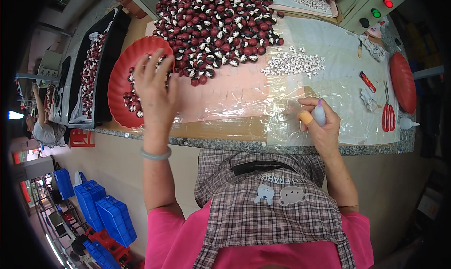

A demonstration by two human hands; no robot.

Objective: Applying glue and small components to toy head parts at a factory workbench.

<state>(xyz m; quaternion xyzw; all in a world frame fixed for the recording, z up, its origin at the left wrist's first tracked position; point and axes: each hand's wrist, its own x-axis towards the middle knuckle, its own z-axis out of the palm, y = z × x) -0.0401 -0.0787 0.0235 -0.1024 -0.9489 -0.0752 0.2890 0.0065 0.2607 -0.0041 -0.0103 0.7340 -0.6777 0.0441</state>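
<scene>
My left hand (pixel 156 83) is over a red scalloped tray (pixel 116 97), its fingers spread and slightly blurred. Small round balls (pixel 133 102) in dark red, black and white lie in that tray, some of them hidden under the hand. In my right hand (pixel 326 130) is a small squeeze bottle (pixel 319 114) with a purple tip, held above the plastic-covered tabletop. An orange finger cover (pixel 305 117) sits on one of its digits. Between the hands and farther back lies a heap of the same balls (pixel 218 27), beside a scatter of tiny white pieces (pixel 293 63).
A long black crate (pixel 96 76) with more balls stands at the left. To the right lie red-handled scissors (pixel 388 116), a red lighter-like stick (pixel 367 82), a second red tray (pixel 403 83) and a white nozzle bottle (pixel 408 123). A control box (pixel 373 11) stands behind.
</scene>
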